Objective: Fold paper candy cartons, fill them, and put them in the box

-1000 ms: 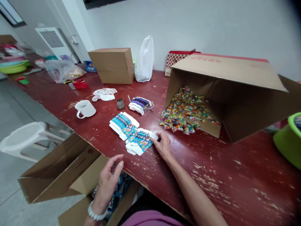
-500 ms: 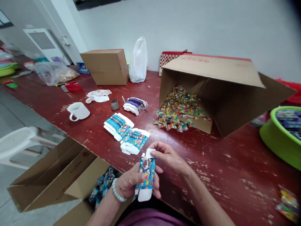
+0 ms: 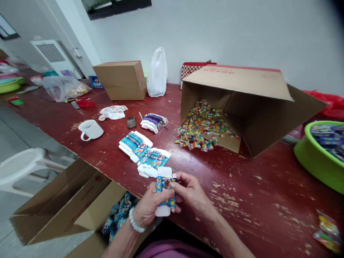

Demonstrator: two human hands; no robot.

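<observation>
Blue carton point(image 3: 165, 189), half-folded, sits pinched between the fingers of our left hand point(image 3: 150, 208) and right hand point(image 3: 191, 190); flat stacks point(image 3: 150, 159) lie unfolded at twelve o'clock, and folded cartons point(image 3: 119, 212) fill the cardboard box point(image 3: 92, 200) at eight.

Glossy printed card carton point(image 3: 165, 190); worn, chipped red-painted wooden table point(image 3: 242, 200); matt corrugated cardboard box point(image 3: 242, 93).

Held item: small blue cartoon-printed cardboard carton point(image 3: 166, 190). Partly folded into shape, white flaps sticking out at top and bottom. Roughly upright, printed face toward camera. In air above near edge of worn red wooden table point(image 3: 242, 179), gripped between left hand point(image 3: 150, 207) and right hand point(image 3: 191, 191), one on each side.
</observation>
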